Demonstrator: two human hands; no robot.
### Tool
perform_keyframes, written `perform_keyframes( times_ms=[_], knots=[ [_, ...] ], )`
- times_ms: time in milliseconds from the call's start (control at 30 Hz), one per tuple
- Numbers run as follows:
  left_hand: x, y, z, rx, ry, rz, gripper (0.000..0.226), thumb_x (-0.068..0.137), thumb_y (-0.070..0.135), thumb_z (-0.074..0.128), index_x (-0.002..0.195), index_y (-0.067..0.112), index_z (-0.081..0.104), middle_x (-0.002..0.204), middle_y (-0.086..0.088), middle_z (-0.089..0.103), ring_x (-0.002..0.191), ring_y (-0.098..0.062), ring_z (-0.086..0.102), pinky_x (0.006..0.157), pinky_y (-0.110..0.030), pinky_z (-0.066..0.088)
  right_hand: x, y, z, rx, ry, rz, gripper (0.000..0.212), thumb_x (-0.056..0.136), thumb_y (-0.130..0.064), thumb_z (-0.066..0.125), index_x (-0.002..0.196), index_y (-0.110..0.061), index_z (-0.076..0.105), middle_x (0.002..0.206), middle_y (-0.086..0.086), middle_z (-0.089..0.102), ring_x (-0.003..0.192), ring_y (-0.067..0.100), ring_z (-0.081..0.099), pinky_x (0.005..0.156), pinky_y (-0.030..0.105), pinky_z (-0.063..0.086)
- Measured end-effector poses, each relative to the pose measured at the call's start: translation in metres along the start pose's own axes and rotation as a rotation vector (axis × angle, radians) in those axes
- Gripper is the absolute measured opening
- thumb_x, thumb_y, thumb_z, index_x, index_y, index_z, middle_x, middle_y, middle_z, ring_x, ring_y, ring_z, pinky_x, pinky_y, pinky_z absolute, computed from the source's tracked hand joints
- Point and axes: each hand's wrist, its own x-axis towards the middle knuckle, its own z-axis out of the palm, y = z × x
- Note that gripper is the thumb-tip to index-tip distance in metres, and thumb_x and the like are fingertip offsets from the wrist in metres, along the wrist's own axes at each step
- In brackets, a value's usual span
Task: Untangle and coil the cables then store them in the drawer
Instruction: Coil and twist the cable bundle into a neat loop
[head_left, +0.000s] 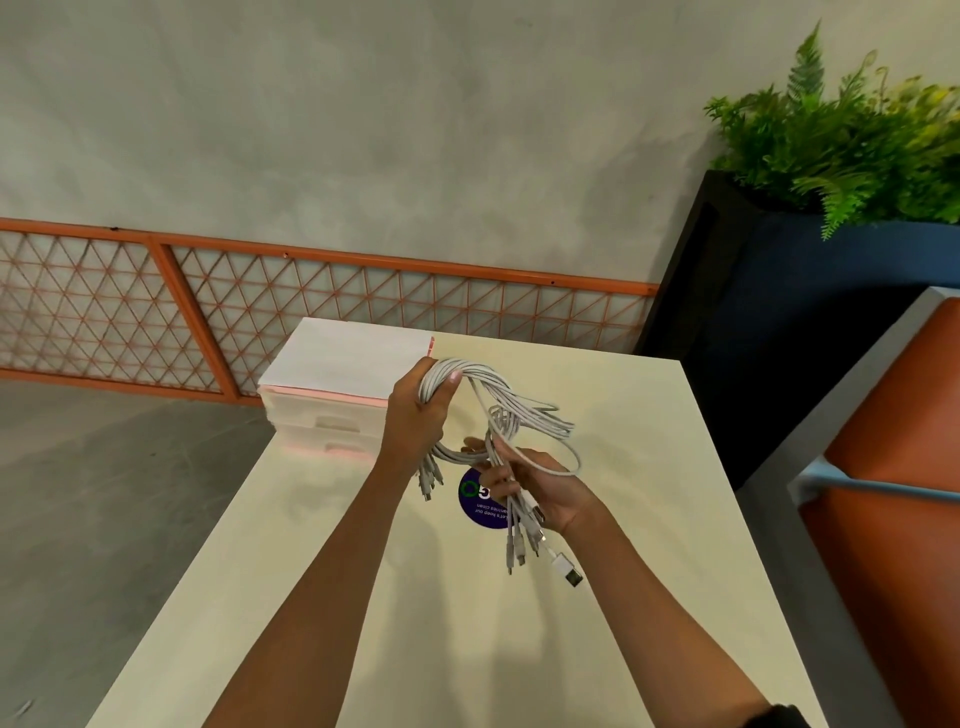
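A: What has each hand got?

B: The left hand (415, 410) is closed round the top of the bundle of white cables (498, 410), thumb pressed over the looped strands; the right hand (540, 493) pinches the lower strands between fingers and palm, closed on them as well; both hold the bundle up, clear of the table (649, 519).

A: And how do the cables lie from those grips?

B: The loops arc from the left hand over to the right and bulge out beyond it on the side away from the drawer unit; one cluster of connector ends (428, 480) hangs under the left hand; a second cluster drops below the right hand, ending in a white USB plug (566, 569); the strands look twisted together, though I cannot tell how many there are.

A: Where is the drawer unit?

B: The drawer unit (337, 395) stands at the table's far left corner, just beyond the left hand; its drawer fronts (332, 423) face the person and look closed; the left hand overlaps its near right corner in this view.

A: Anything else near the cables?

B: A round dark blue sticker (475, 501) lies on the table directly beneath the bundle, partly hidden by the right hand's fingers; beyond the table, further from the drawer unit, stands a dark planter (769, 338) with green ferns (852, 135).
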Motion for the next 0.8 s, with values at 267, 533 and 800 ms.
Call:
perform_keyframes(
  times_ms=[267, 533, 800],
  knots=[
    [0.001, -0.017, 0.007, 0.094, 0.125, -0.007, 0.011, 0.095, 0.018, 0.056, 0.100, 0.010, 0.063, 0.085, 0.003, 0.063, 0.077, -0.012, 0.056, 0.069, -0.010, 0.043, 0.012, -0.007, 0.025, -0.124, 0.348, 0.043, 0.024, 0.095, -0.014, 0.056, 0.074, -0.011, 0.046, 0.061, -0.002, 0.037, 0.037, 0.003, 0.039, 0.032, 0.012, 0.031],
    [0.005, -0.027, -0.004, 0.142, 0.110, -0.042, 0.017, 0.095, 0.022, 0.057, 0.098, 0.007, 0.064, 0.085, -0.007, 0.065, 0.077, -0.022, 0.058, 0.071, -0.031, 0.048, -0.011, -0.022, 0.031, -0.931, 0.256, 0.315, 0.044, 0.096, -0.051, 0.039, 0.082, -0.011, 0.050, 0.051, -0.007, 0.039, 0.037, 0.001, 0.026, 0.034, 0.011, 0.020],
    [0.013, -0.039, -0.014, 0.179, 0.149, -0.108, 0.017, 0.095, 0.022, 0.056, 0.095, 0.007, 0.064, 0.078, -0.001, 0.061, 0.070, -0.017, 0.053, 0.064, -0.025, 0.042, -0.051, -0.050, 0.047, -1.179, -0.006, 0.288, 0.038, 0.102, -0.039, 0.034, 0.070, -0.018, 0.036, 0.057, -0.005, 0.027, 0.040, 0.002, 0.017, 0.035, 0.012, 0.015]
  ],
)
